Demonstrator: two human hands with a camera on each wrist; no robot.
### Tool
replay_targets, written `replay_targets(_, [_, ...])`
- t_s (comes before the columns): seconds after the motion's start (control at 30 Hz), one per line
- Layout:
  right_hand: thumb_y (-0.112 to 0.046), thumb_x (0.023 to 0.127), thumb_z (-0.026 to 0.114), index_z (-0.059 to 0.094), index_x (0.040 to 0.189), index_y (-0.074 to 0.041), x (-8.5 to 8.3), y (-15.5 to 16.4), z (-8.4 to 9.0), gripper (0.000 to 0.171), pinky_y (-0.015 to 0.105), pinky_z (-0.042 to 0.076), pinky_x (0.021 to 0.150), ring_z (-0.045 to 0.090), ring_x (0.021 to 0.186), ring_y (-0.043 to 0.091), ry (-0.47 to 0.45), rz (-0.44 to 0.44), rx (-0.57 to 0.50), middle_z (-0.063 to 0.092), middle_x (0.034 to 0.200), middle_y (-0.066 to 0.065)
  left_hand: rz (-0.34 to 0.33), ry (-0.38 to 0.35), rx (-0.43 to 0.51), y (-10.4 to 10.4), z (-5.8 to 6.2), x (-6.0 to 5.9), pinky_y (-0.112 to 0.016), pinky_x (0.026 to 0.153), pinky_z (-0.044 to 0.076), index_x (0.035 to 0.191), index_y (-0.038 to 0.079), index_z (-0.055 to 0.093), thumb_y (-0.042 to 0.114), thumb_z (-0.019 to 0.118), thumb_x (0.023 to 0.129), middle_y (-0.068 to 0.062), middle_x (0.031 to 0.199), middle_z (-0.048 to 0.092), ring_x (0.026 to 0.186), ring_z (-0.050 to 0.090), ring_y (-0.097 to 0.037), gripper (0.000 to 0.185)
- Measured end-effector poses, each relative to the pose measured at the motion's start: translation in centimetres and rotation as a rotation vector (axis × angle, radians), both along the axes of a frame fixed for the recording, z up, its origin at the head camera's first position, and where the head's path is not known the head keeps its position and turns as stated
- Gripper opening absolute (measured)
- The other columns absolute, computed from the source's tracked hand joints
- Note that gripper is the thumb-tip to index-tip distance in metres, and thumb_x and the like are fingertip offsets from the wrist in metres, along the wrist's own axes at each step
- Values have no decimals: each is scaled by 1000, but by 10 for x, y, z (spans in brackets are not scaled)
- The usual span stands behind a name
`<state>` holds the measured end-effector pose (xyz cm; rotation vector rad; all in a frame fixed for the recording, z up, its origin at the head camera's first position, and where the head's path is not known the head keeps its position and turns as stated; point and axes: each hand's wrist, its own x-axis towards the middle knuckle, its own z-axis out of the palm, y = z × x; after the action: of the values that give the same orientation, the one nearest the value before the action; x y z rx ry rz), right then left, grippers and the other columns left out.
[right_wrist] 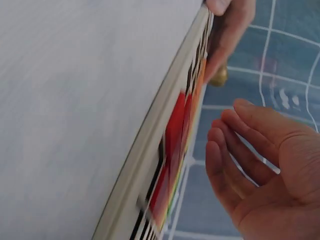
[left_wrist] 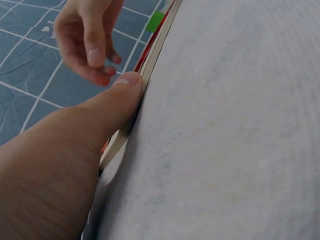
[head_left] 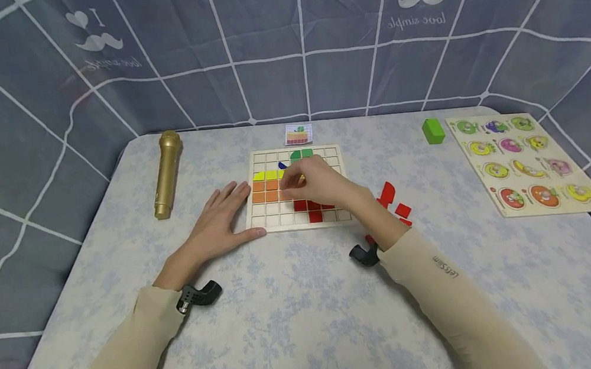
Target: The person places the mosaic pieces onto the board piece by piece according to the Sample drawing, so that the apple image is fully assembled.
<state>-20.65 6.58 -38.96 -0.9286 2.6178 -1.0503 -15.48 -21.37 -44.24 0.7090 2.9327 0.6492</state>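
Observation:
A pale wooden grid board [head_left: 273, 220] lies on the table with coloured pieces in its squares. Green pieces [head_left: 301, 154] are at the far side, a yellow row [head_left: 258, 177] and orange squares [head_left: 259, 197] at the left, red pieces [head_left: 316, 216] nearer the front. A small blue piece [head_left: 282, 165] shows just beyond the right fingers. My left hand [head_left: 218, 218] rests at the board's left side, fingers extended, thumb at the front corner edge. Over the middle of the board, my right hand [head_left: 316, 181] has loosely curved fingers; nothing shows between them in the right wrist view.
Loose red pieces [head_left: 403, 210] lie right of the board, partly behind the right wrist. A small picture card [head_left: 298, 133] stands behind it. A gold microphone [head_left: 168, 174] is at the left. Toward the right are a green block [head_left: 433, 131] and a fruit puzzle board [head_left: 529, 165].

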Motion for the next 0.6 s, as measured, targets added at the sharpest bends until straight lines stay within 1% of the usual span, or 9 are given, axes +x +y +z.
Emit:
replay_targets(0.2, [-16,95,80,81,106,-9,4,45,2,13,35,64,88,71,92,18,-15,-67,17,78,98,1,7,7,-11,2,-1,-1,-53,135,5,168,6,25,57,78,87,-14,174,27,165,13,-33,109])
replay_targets(0.37, [-17,95,80,80,109,-8,5,84,1,17,42,64,90,72,93,22,-32,-161,63,78,102,5,9,13,-19,2,-1,-2,-53,135,5,168,6,25,58,78,87,-14,174,27,165,13,-33,109])
replay_targets(0.47, [-18,96,79,80,111,-8,7,105,-1,18,44,63,90,70,94,23,-38,-211,82,78,102,6,10,11,-19,2,-1,-2,-53,135,5,168,6,25,57,78,87,-14,174,27,165,13,-33,109])
replay_targets(0.6, [-18,96,79,79,112,-8,10,132,-3,19,46,63,90,69,95,24,-24,-254,89,77,102,7,15,11,-17,2,-2,-1,-53,135,5,168,6,25,57,78,87,-14,174,27,164,13,-33,109])
